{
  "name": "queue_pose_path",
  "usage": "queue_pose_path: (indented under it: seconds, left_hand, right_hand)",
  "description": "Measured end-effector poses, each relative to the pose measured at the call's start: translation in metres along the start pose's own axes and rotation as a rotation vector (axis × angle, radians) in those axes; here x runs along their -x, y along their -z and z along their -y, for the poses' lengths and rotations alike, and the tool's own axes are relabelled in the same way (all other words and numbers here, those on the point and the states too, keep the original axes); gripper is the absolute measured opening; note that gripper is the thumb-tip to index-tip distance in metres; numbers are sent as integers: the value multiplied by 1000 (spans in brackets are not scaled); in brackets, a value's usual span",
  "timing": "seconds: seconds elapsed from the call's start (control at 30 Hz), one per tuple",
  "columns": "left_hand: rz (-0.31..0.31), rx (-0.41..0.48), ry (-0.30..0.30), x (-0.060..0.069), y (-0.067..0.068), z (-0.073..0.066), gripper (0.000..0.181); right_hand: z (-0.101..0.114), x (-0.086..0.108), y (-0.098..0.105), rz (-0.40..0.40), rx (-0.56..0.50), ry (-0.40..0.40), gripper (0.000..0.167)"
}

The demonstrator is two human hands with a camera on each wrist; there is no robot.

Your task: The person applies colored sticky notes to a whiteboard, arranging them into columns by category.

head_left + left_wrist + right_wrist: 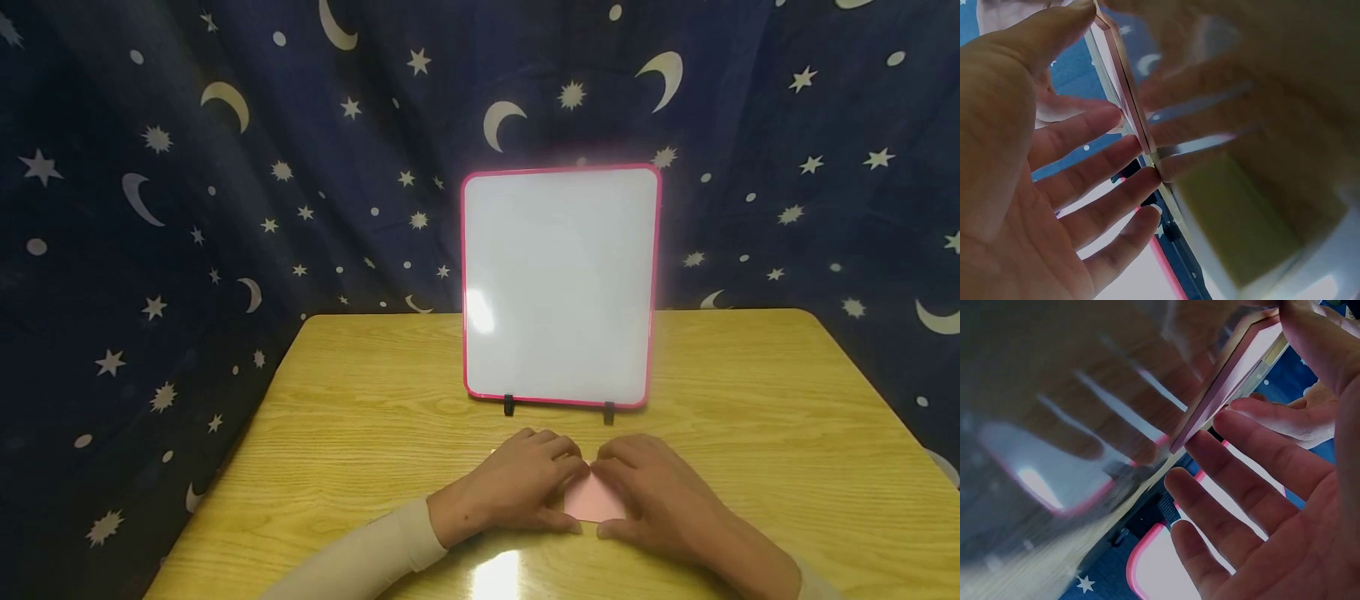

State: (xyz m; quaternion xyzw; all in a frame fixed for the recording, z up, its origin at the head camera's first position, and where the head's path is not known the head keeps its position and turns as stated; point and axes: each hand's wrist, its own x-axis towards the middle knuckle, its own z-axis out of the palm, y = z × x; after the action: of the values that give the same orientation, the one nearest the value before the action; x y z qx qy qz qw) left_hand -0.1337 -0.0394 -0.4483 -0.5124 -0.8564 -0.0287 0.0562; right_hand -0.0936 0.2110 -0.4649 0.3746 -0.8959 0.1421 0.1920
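Note:
A small pink paper piece point(592, 498) lies on the table between both hands; in the wrist views its edge looks thick, like layers or a pad. My left hand point(525, 483) arches over its left side, index fingertip at the far edge and thumb by the near left corner. My right hand point(656, 492) mirrors this on the right. The wrist views show the fingers long and lightly bent, tips down around the pink paper point(1125, 87), palms lifted. A blurred yellow rectangle point(1238, 222) shows in the left wrist view; its kind is unclear.
A whiteboard point(558, 283) with a pink frame stands behind the hands on black feet point(509, 405). The wooden table point(360, 400) is glossy and mirrors the hands. A dark blue curtain point(247, 183) with moons and stars hangs behind and at the sides.

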Motion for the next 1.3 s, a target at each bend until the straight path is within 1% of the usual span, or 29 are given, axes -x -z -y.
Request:
queue_pose_path:
  seconds: [0.23, 0.63, 0.87, 1.13, 1.3]
  left_hand:
    - [2, -5, 6, 0, 1, -3, 57]
    - [-13, -3, -1, 2, 0, -4, 51]
    - [-23, 4, -15, 1, 1, -3, 52]
    - [-39, 29, -25, 1, 0, -2, 35]
    - [-52, 37, -32, 1, 0, -2, 31]
  right_hand:
    - [1, -1, -1, 3, 22, 3, 51]
    - [2, 0, 0, 17, 24, -3, 52]
    - [3, 0, 1, 19, 30, 2, 47]
    - [4, 1, 1, -4, 14, -3, 43]
    - [6, 1, 2, -1, 17, -12, 42]
